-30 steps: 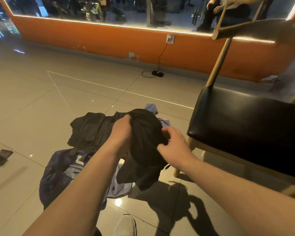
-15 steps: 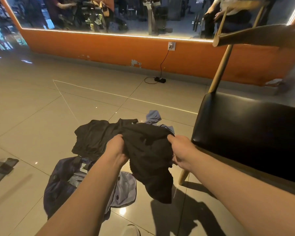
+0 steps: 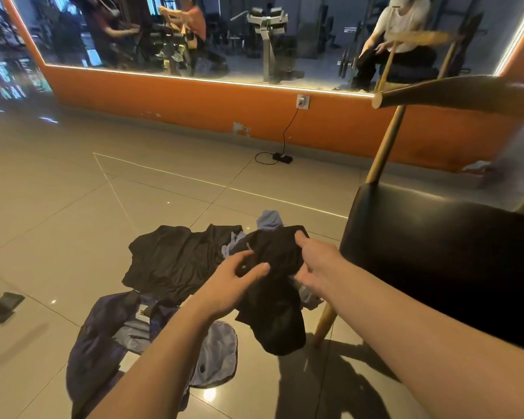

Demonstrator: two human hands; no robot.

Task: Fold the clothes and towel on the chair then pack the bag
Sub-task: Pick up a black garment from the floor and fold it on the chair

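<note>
the black garment [image 3: 273, 300] hangs in the air in front of the person, above the floor [image 3: 73, 207] and just left of the chair [image 3: 436, 267]. it is bunched at the top and droops in a loose lobe below the hands. the right hand [image 3: 318, 267] carries it: the thumb lies over the upper edge and the fingers curl beneath, so this grip is pinching the cloth and taking its weight. the left hand [image 3: 233, 285] is at the cloth's near edge with its thumb and fingers loosely spread. it is blurred, and i cannot tell whether its grip is closed on the fabric or only brushing it. i judge it is feeling for a hem or corner, so the piece can be pulled open and squared before folding.

a second black garment [image 3: 176, 258] lies spread on the floor behind, with a blue cloth [image 3: 270, 219] poking up beyond the held one. the bag [image 3: 103, 337] lies unzipped near the person's feet, its pale lining showing, probably left open for packing. the chair seat is bare, so it can likely serve as the folding surface. nothing looks folded yet.
</note>
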